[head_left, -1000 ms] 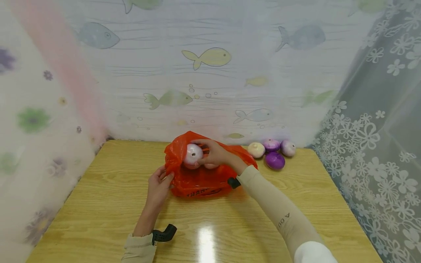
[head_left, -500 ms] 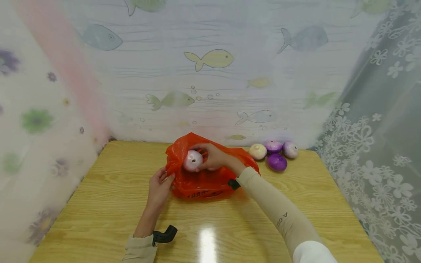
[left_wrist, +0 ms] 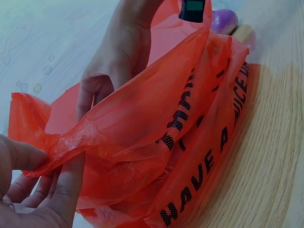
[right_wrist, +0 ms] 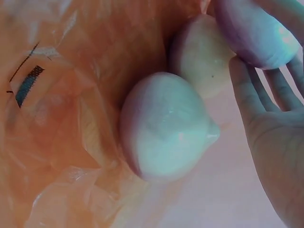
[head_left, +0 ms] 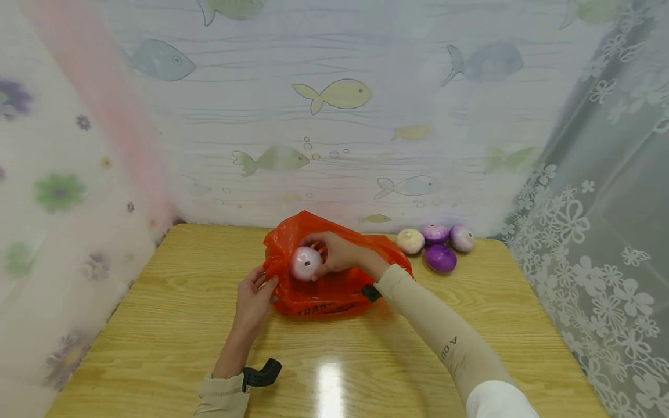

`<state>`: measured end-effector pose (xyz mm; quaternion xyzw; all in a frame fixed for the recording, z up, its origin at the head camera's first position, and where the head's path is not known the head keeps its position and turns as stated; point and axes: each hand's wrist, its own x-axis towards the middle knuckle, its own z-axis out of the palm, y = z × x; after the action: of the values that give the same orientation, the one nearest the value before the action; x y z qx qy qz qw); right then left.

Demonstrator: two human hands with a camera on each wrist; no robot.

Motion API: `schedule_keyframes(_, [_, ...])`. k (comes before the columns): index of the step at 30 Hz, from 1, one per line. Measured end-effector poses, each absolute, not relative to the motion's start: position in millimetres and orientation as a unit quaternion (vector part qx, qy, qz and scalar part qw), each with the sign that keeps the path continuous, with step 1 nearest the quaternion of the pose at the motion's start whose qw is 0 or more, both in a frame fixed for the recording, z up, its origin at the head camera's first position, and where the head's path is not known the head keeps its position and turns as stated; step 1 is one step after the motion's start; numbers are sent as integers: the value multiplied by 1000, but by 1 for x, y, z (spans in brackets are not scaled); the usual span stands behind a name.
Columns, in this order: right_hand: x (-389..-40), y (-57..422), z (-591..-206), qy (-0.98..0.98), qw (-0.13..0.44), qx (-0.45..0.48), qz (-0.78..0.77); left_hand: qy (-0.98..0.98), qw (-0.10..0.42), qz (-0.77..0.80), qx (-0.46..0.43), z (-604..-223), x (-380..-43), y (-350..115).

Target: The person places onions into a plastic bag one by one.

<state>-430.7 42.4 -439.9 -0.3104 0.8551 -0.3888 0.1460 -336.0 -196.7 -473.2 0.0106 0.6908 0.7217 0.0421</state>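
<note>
A red plastic bag [head_left: 290, 233] with black print lies on the wooden table, its mouth spread toward me. My left hand [head_left: 254, 299] pinches the bag's edge at the left; in the left wrist view the plastic [left_wrist: 71, 142] is caught between thumb and fingers. At the bag's mouth my right hand [head_left: 337, 253] grips a pale purple onion [head_left: 305, 264], fingers curled round its far side. The right wrist view shows that held onion [right_wrist: 256, 35] at the top, close to two more onions inside the bag, a larger one [right_wrist: 166, 128] and one behind it [right_wrist: 202, 54].
At the back right of the table [head_left: 172, 325] sits a group of onions: a cream one [head_left: 410, 241], a dark purple one [head_left: 440, 258] and others beside them. A fish-patterned curtain [head_left: 334, 133] hangs right behind the table, with flowered cloth at both sides.
My right hand has lowered the onion toward the near side of the bag's mouth. The left hand keeps its pinch on the edge. The view has shifted slightly.
</note>
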Motion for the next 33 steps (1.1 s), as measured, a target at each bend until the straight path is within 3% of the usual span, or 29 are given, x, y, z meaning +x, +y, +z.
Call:
schedule_keyframes(18, [-427, 44, -446, 835, 175, -316, -415, 693, 43, 720, 7, -473, -336, -195])
schedule_keyframes(33, [-420, 47, -425, 861, 149, -279, -399, 696, 41, 717, 1, -473, -335, -195])
